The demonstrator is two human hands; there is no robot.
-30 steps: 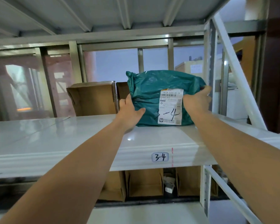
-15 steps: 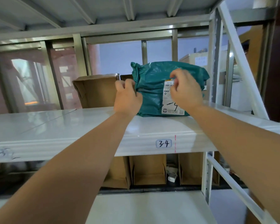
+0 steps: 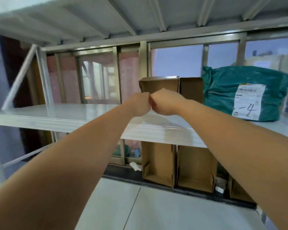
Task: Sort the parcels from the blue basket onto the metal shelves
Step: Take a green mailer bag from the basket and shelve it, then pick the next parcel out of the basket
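Note:
A teal plastic parcel (image 3: 231,90) with a white label marked "-4" sits on the white metal shelf (image 3: 56,113) at the right. My left hand (image 3: 139,104) and my right hand (image 3: 164,102) are curled into fists, knuckles touching, above the shelf's front edge and left of the parcel. Neither hand holds anything. The blue basket is out of view.
Two brown cardboard boxes (image 3: 160,84) stand at the back of the shelf, left of the parcel. Open cardboard bins (image 3: 158,161) sit on the lower shelf (image 3: 156,209). A diagonal brace (image 3: 18,77) crosses the left side. Another shelf hangs overhead.
Both hands let go of the teal parcel, pulled back and to the left, and closed into fists that meet. The view swung left, so the parcel is now at the right.

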